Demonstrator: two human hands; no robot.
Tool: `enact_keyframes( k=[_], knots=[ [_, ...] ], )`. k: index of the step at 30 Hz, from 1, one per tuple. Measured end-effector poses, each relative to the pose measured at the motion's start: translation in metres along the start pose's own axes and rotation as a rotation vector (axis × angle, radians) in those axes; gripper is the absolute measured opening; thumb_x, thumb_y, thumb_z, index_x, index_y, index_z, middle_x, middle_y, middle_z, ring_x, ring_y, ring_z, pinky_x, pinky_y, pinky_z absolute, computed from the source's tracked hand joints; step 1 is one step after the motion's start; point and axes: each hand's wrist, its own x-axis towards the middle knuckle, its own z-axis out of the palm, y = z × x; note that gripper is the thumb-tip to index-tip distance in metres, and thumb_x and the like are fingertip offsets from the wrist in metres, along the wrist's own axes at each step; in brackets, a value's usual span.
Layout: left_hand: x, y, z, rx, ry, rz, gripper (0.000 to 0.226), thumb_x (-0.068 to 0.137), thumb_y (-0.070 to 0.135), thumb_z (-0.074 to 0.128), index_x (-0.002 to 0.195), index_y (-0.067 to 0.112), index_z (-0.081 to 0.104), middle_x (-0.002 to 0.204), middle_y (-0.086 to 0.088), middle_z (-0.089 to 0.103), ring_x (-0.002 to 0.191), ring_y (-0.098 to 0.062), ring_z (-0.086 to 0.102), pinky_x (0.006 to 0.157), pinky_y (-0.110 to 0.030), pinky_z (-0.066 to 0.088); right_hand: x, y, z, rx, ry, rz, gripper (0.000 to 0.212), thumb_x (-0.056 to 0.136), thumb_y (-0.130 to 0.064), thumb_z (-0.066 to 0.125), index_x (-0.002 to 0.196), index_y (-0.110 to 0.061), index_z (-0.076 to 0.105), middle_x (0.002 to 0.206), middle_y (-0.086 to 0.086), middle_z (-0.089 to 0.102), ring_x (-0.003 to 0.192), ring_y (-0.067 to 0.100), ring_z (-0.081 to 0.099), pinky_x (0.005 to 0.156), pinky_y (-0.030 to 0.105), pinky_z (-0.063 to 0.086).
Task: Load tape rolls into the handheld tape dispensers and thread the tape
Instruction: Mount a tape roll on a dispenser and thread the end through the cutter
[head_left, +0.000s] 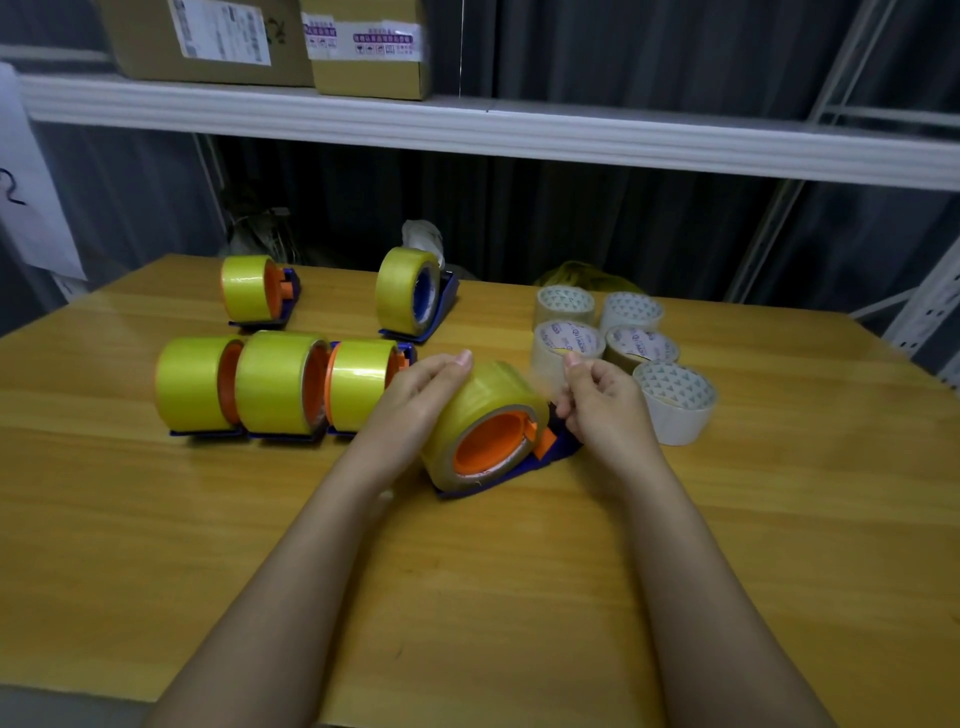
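Two bare forearms reach in from the near edge of the desk (156, 571) toward the one dispenser being worked on. Farthest left stand three loaded dispensers (280, 384) in a tight row, yellow rolls on orange hubs, touching side by side; two more loaded dispensers (332, 293) stand behind them, well apart from each other.

Next comes the left hand (421, 397), whose fingers curl over the top and far side of the yellow tape roll (485, 410) to steady it. That roll already sits on the orange hub (493, 441) of the blue dispenser (519, 470), which rests on the desk near the middle.

Right of the roll, the right hand (605, 400) has its fingertips drawn together just beside the roll's right edge, apparently pinching the loose tape end (the clear film itself is too blurred to make out). Threading looks to be the step in hand.

Beyond that hand, five spare rolls (623, 343) of pale tape sit clustered, one almost touching the right wrist.

Risks from here: the sticky end could fold back on itself or re-stick to the roll if the pinch slips, and a hard pull could tip the dispenser if the left hand eases off.
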Motion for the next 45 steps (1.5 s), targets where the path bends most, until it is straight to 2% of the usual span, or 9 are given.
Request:
enact_keyframes(
  k=[9,15,25,29,33,36,39,42,45],
  knots=[
    [0.000,0.003,0.001,0.038,0.001,0.018,0.041,0.091,0.056,0.047,0.111,0.026,0.065,0.106,0.005,0.068,0.101,-0.009,0.063,0.097,-0.036,0.047,-0.002,-0.009,-0.002,0.212,-0.113,0.110,0.036,0.102,-0.031,0.044,0.075,-0.011,0.056,0.053,0.000,0.050,0.039,0.007,0.037,0.039,0.016,0.032],
    [-0.003,0.010,0.004,0.044,0.009,0.030,0.048,0.093,0.049,0.047,0.099,0.007,0.068,0.096,-0.019,0.068,0.090,-0.028,0.066,0.088,-0.044,0.051,-0.001,0.000,0.000,-0.061,0.060,-0.121,0.040,0.099,-0.037,0.047,0.067,-0.016,0.057,0.056,-0.005,0.052,0.048,0.003,0.045,0.053,0.019,0.038],
    [-0.003,0.015,0.001,-0.008,-0.028,0.063,0.057,0.095,0.041,0.048,0.099,-0.016,0.057,0.093,-0.040,0.056,0.086,-0.050,0.057,0.081,-0.050,0.049,0.006,0.010,-0.011,-0.200,0.116,-0.097,0.037,0.099,-0.032,0.048,0.069,-0.013,0.059,0.067,-0.003,0.057,0.060,0.004,0.050,0.056,0.020,0.037],
    [-0.001,0.010,-0.001,0.010,-0.007,0.053,0.048,0.096,0.031,0.048,0.092,-0.015,0.059,0.090,-0.036,0.057,0.081,-0.037,0.061,0.070,-0.026,0.047,0.004,0.009,-0.013,-0.181,0.110,-0.092,0.040,0.099,-0.032,0.048,0.072,-0.004,0.060,0.064,0.002,0.054,0.058,0.009,0.047,0.054,0.019,0.037],
    [-0.001,0.010,-0.004,0.024,0.029,-0.004,0.021,0.095,0.028,0.050,0.082,0.024,0.065,0.083,0.014,0.062,0.075,0.009,0.059,0.068,-0.008,0.045,-0.001,-0.002,-0.013,0.085,0.051,-0.053,0.036,0.099,-0.027,0.051,0.070,-0.007,0.058,0.057,0.000,0.050,0.048,0.007,0.042,0.046,0.016,0.037],
    [0.007,0.010,-0.007,0.061,0.004,-0.070,0.021,0.095,0.028,0.044,0.090,0.024,0.064,0.093,0.007,0.062,0.088,-0.008,0.058,0.076,-0.022,0.047,-0.004,-0.010,-0.012,0.227,0.025,-0.047,0.033,0.099,-0.022,0.051,0.069,-0.009,0.057,0.055,-0.002,0.051,0.042,0.004,0.042,0.042,0.013,0.037],
    [0.005,0.013,-0.008,0.097,-0.062,-0.219,0.017,0.097,0.030,0.045,0.092,0.018,0.057,0.082,0.003,0.059,0.071,-0.008,0.056,0.057,-0.017,0.046,-0.006,-0.016,-0.011,0.322,-0.003,-0.063,0.035,0.099,-0.025,0.051,0.068,-0.011,0.056,0.054,-0.002,0.051,0.043,0.006,0.045,0.041,0.015,0.036],
    [0.012,0.017,-0.004,0.244,-0.172,-0.183,0.070,0.075,0.077,0.047,0.112,0.020,0.064,0.115,0.000,0.064,0.102,-0.012,0.059,0.095,-0.030,0.045,-0.007,-0.020,-0.009,0.405,-0.032,-0.069,0.034,0.099,-0.027,0.051,0.068,-0.013,0.057,0.054,-0.004,0.053,0.044,0.007,0.048,0.041,0.016,0.037],
    [0.006,0.024,-0.005,0.338,-0.291,-0.109,0.077,0.065,0.084,0.048,0.108,0.023,0.068,0.097,-0.008,0.069,0.091,-0.011,0.065,0.093,-0.034,0.047,-0.007,-0.020,-0.009,0.459,-0.045,-0.060,0.033,0.098,-0.027,0.052,0.068,-0.013,0.057,0.054,-0.004,0.053,0.045,0.008,0.048,0.042,0.016,0.038]
  ],
)
